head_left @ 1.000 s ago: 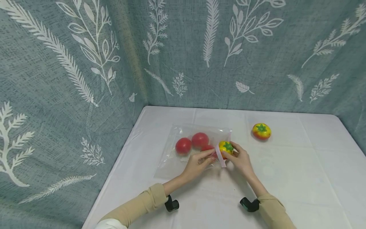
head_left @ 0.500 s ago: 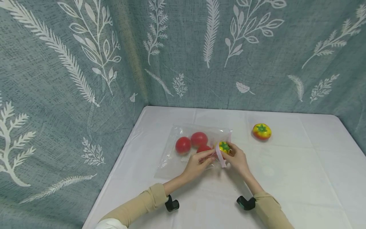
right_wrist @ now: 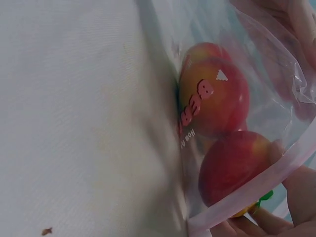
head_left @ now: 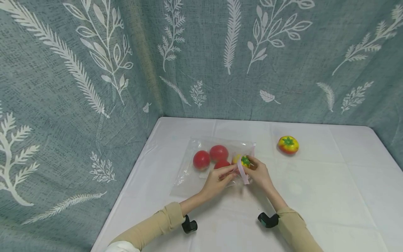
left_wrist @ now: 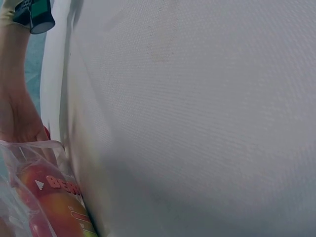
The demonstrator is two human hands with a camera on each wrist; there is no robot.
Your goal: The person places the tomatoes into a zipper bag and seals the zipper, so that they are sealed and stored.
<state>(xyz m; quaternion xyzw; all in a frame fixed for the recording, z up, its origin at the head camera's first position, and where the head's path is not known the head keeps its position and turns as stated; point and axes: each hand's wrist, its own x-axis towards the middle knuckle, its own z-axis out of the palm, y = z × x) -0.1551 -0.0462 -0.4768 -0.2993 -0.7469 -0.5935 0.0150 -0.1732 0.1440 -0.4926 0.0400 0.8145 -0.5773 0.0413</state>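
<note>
A clear zip bag [head_left: 184, 180] with a pink strip along its mouth lies on the table, several red fruits [head_left: 201, 160] inside. My left hand [head_left: 214, 183] pinches the bag's near side by the mouth. Fingers of my right hand [head_left: 262, 175] hold a red-and-yellow artificial tomato [head_left: 245, 161] with a green star-shaped calyx, mostly inside the mouth. From the right wrist, this tomato [right_wrist: 232, 165] shows behind the clear plastic, next to another fruit [right_wrist: 222, 94]. Pink strip [right_wrist: 266, 190] crosses in front of the right thumb. In the left wrist view, red fruits [left_wrist: 61, 212] press against the printed plastic.
Another red-and-yellow tomato [head_left: 288, 145] rests on the white table [head_left: 330, 196], right of the bag and farther back. A green-grey curtain [head_left: 201, 63] with white leaf prints hangs behind and to the left. Black cameras [head_left: 268, 220] sit at both wrists.
My right hand has moved left, pushing the tomato farther through the bag's mouth. Fruits inside have shifted slightly left. The left hand stays in place on the bag.
</note>
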